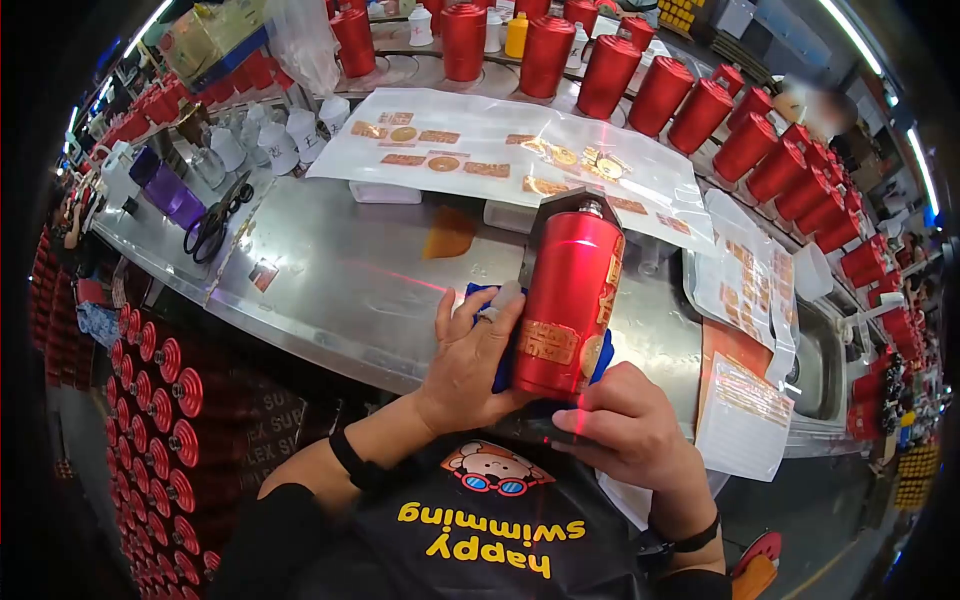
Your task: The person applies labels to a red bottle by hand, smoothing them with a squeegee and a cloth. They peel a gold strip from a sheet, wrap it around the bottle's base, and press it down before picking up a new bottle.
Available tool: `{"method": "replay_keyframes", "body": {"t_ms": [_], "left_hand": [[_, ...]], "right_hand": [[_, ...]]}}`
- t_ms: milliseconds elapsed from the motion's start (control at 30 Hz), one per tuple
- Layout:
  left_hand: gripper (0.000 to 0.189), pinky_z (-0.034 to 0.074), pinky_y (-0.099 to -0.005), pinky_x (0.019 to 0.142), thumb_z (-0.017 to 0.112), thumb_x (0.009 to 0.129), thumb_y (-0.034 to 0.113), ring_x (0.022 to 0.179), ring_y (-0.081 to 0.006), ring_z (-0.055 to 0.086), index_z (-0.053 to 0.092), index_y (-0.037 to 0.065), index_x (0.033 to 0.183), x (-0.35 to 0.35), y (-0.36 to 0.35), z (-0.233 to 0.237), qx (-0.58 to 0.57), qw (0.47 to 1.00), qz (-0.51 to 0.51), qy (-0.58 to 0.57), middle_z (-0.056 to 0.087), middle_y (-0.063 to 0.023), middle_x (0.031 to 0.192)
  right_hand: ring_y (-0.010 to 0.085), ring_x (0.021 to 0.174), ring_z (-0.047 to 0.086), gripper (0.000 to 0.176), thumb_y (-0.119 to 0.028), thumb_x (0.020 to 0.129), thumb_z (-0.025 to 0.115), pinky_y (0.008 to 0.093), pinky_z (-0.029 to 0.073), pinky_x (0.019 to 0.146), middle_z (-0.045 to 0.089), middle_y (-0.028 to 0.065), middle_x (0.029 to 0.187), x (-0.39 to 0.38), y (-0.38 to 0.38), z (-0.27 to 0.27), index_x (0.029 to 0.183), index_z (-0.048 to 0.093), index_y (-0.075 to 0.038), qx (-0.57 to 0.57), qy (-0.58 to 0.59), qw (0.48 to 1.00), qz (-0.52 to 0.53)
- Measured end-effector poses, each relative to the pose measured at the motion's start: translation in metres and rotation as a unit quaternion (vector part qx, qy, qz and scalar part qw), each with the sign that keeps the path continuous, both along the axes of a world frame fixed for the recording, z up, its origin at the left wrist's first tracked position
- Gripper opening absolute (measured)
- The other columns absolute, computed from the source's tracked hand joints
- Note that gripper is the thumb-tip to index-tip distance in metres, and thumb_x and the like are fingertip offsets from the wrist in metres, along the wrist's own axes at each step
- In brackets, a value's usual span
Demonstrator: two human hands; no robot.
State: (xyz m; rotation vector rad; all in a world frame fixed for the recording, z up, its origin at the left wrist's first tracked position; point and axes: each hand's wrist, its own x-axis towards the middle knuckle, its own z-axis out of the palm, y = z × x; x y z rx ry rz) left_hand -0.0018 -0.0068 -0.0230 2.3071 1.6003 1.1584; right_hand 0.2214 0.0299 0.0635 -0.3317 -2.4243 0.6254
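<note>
A glossy red bottle [566, 290] with gold decals on its front and side lies tilted in a dark holder [538, 228], its metal neck pointing away from me. Blue cloth [505, 372] shows on both sides of it. My left hand [468, 362] grips the bottle's lower left side; one finger has a pale covering and another wears a ring. Close to the base, on the right, my right hand [632, 425] has its fingers pinched together. Whatever they hold is hidden. A round gold decal [593, 352] sits on the bottle just above these fingers.
Clear sheets of gold decals [445, 140] lie across the metal table [340, 290]. Black scissors [215, 225] and a purple bottle [168, 190] stand left. Several red bottles [608, 75] line a conveyor behind. A sink [822, 365] and paper [745, 415] are right. An amber scraper-like piece [449, 233] lies mid-table.
</note>
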Motion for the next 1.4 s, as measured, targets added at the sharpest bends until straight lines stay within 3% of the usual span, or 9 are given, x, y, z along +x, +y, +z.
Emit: {"method": "replay_keyframes", "body": {"t_ms": [100, 233, 333, 467, 600, 900, 1000, 1200, 1400], "left_hand": [[0.093, 0.009, -0.0625, 0.112, 0.073, 0.077, 0.05, 0.131, -0.0391, 0.04, 0.038, -0.003, 0.145, 0.001, 0.002, -0.001, -0.004, 1.0, 0.0, 0.005, 0.059, -0.0187, 0.12], [0.094, 0.01, -0.063, 0.111, 0.073, 0.076, 0.051, 0.13, -0.0381, 0.04, 0.039, -0.003, 0.145, -0.002, 0.001, 0.004, 0.007, 1.0, -0.006, 0.024, 0.061, -0.0185, 0.111], [0.095, 0.01, -0.0633, 0.111, 0.074, 0.075, 0.052, 0.13, -0.0372, 0.041, 0.039, -0.002, 0.145, 0.002, 0.002, 0.01, 0.036, 0.999, -0.008, 0.02, 0.061, -0.0179, 0.106], [0.095, 0.009, -0.0628, 0.112, 0.075, 0.074, 0.052, 0.128, -0.0361, 0.043, 0.041, -0.002, 0.144, 0.0, 0.002, 0.014, 0.037, 0.999, -0.003, 0.03, 0.061, -0.0175, 0.103], [0.093, 0.009, -0.0618, 0.112, 0.076, 0.072, 0.049, 0.127, -0.0348, 0.043, 0.043, -0.003, 0.143, 0.004, 0.002, 0.017, 0.05, 0.998, -0.002, 0.025, 0.06, -0.0163, 0.099], [0.092, 0.009, -0.0619, 0.112, 0.076, 0.073, 0.047, 0.127, -0.0344, 0.043, 0.044, -0.004, 0.142, 0.005, 0.001, 0.02, 0.049, 0.998, -0.001, 0.036, 0.06, -0.0161, 0.095], [0.094, 0.017, -0.0587, 0.112, 0.077, 0.076, 0.047, 0.129, -0.0378, 0.041, 0.038, -0.002, 0.146, 0.001, -0.003, 0.024, 0.013, 0.999, -0.017, 0.039, 0.058, -0.0203, 0.113], [0.097, 0.026, -0.0482, 0.113, 0.071, 0.084, 0.045, 0.133, -0.0402, 0.035, 0.022, -0.007, 0.149, 0.008, 0.018, 0.025, -0.175, 0.949, -0.056, -0.256, 0.036, -0.0278, 0.144], [0.097, 0.025, -0.0457, 0.115, 0.068, 0.087, 0.039, 0.139, -0.0414, 0.029, 0.012, -0.008, 0.151, 0.027, 0.042, 0.019, -0.218, 0.901, -0.077, -0.366, 0.028, -0.0317, 0.149]], "right_hand": [[0.0254, 0.076, 0.057, 0.032, -0.006, 0.062, 0.082, 0.0359, 0.044, 0.066, 0.058, 0.0054, 0.084, 0.001, 0.005, -0.011, 0.091, 0.069, -0.007, 0.099, 0.033, 0.969, -0.222], [0.0253, 0.074, 0.056, 0.034, -0.002, 0.064, 0.081, 0.0364, 0.045, 0.067, 0.057, 0.0061, 0.083, 0.001, -0.004, 0.004, 0.095, 0.069, -0.007, -0.07, 0.003, 0.997, 0.015], [0.026, 0.075, 0.057, 0.036, -0.001, 0.064, 0.081, 0.0368, 0.045, 0.068, 0.059, 0.0062, 0.085, -0.001, 0.0, -0.012, 0.098, 0.069, -0.007, 0.023, 0.056, 0.969, -0.24], [0.0268, 0.079, 0.06, 0.033, -0.006, 0.068, 0.081, 0.0375, 0.048, 0.065, 0.061, 0.0075, 0.085, -0.001, 0.0, 0.009, 0.099, 0.068, -0.007, -0.077, -0.022, 0.996, -0.05], [0.0305, 0.068, 0.061, 0.017, -0.008, 0.08, 0.074, 0.0382, 0.048, 0.059, 0.059, 0.013, 0.08, -0.013, 0.026, 0.011, 0.092, 0.063, -0.002, -0.12, -0.024, 0.972, -0.198], [0.0356, 0.065, 0.058, 0.02, -0.01, 0.081, 0.073, 0.0407, 0.045, 0.056, 0.056, 0.0159, 0.077, -0.031, 0.051, 0.016, 0.084, 0.057, -0.001, 0.002, -0.03, 0.967, -0.253], [0.0256, 0.062, 0.061, 0.018, -0.012, 0.084, 0.074, 0.035, 0.046, 0.055, 0.059, 0.0115, 0.076, -0.03, 0.047, 0.011, 0.088, 0.06, -0.001, 0.027, 0.024, 0.96, -0.277], [0.005, 0.07, 0.057, 0.018, -0.016, 0.093, 0.07, 0.0212, 0.045, 0.059, 0.065, 0.0006, 0.08, -0.009, 0.017, -0.017, 0.098, 0.064, 0.0, -0.389, 0.253, 0.831, -0.305], [0.0043, 0.071, 0.054, 0.021, -0.019, 0.094, 0.07, 0.0203, 0.046, 0.063, 0.063, -0.0004, 0.081, -0.007, 0.014, -0.037, 0.098, 0.063, 0.0, -0.35, 0.217, 0.853, -0.32]]}}
